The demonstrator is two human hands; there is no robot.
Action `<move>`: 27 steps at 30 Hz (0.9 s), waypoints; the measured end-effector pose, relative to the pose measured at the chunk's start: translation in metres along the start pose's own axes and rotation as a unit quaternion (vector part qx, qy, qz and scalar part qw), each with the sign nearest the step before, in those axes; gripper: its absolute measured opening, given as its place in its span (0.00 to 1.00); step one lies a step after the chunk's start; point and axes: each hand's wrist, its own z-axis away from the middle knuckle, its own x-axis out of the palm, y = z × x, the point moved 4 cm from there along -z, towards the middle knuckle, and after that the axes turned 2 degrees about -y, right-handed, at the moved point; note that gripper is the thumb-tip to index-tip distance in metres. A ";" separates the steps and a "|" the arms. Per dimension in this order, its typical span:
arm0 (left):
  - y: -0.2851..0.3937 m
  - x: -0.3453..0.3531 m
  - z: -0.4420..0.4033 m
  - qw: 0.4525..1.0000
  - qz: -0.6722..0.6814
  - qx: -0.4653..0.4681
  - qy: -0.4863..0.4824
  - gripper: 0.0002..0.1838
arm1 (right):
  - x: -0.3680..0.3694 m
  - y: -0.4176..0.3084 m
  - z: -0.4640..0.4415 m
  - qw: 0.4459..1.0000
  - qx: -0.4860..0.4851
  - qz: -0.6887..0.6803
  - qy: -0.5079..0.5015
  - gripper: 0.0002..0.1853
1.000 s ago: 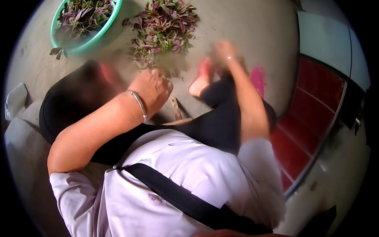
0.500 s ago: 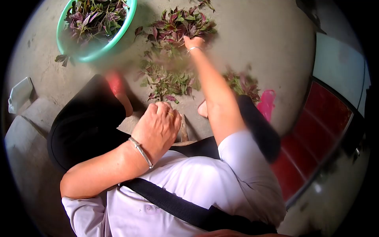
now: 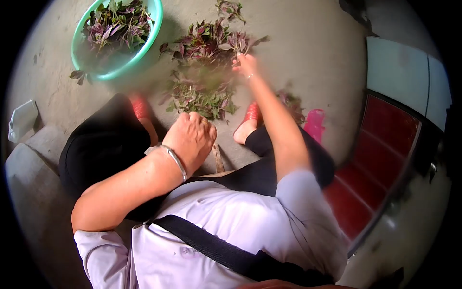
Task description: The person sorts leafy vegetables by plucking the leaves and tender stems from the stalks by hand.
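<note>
My right hand (image 3: pixel 246 64) reaches forward, its fingers closed on a purple-green leafy sprig (image 3: pixel 239 42) that sticks up beyond the fingertips. Beside it lies a pile of purple leafy stems (image 3: pixel 202 41) on the concrete floor. My left hand (image 3: pixel 192 139) is closed in front of my body, knuckles up; its fingertips and anything in them are hidden. Just past its knuckles is a heap of greener leaves and stems (image 3: pixel 199 98), partly blurred. A green plastic basin (image 3: pixel 157 29) at the upper left holds more of the leaves (image 3: pixel 118 26).
Red shoes (image 3: pixel 251 111) are on my feet, on either side of the leaves. Another leaf bunch (image 3: pixel 290 102) and a pink plastic item (image 3: pixel 314 124) lie by my right knee. A red-panelled cabinet (image 3: pixel 385 144) stands at the right. A small leaf bunch (image 3: pixel 231 9) lies farthest off.
My right hand has come off the purple pile, slightly right and nearer, with a sprig lifted in its fingers. My left hand stays closed, a little higher in view.
</note>
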 end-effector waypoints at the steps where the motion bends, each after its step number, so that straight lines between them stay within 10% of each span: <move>1: -0.001 -0.001 0.000 1.000 -0.006 -0.007 0.010 0.14 | -0.007 -0.008 0.006 1.000 -0.009 0.026 -0.013 0.12; 9: -0.033 -0.023 -0.016 0.951 0.239 -0.079 0.182 0.11 | -0.033 -0.096 0.116 0.984 -0.137 -0.030 -0.114 0.09; 12: -0.041 -0.036 -0.023 0.854 0.427 -0.018 0.297 0.14 | -0.035 -0.120 0.166 0.974 -0.167 -0.032 -0.152 0.09; 16: -0.044 -0.035 -0.035 0.638 0.746 -0.072 0.178 0.16 | -0.030 -0.139 0.233 0.960 -0.220 0.004 -0.173 0.11; 27: -0.050 -0.050 -0.019 0.486 0.832 -0.051 0.264 0.15 | -0.022 -0.135 0.240 0.938 -0.269 -0.154 -0.156 0.13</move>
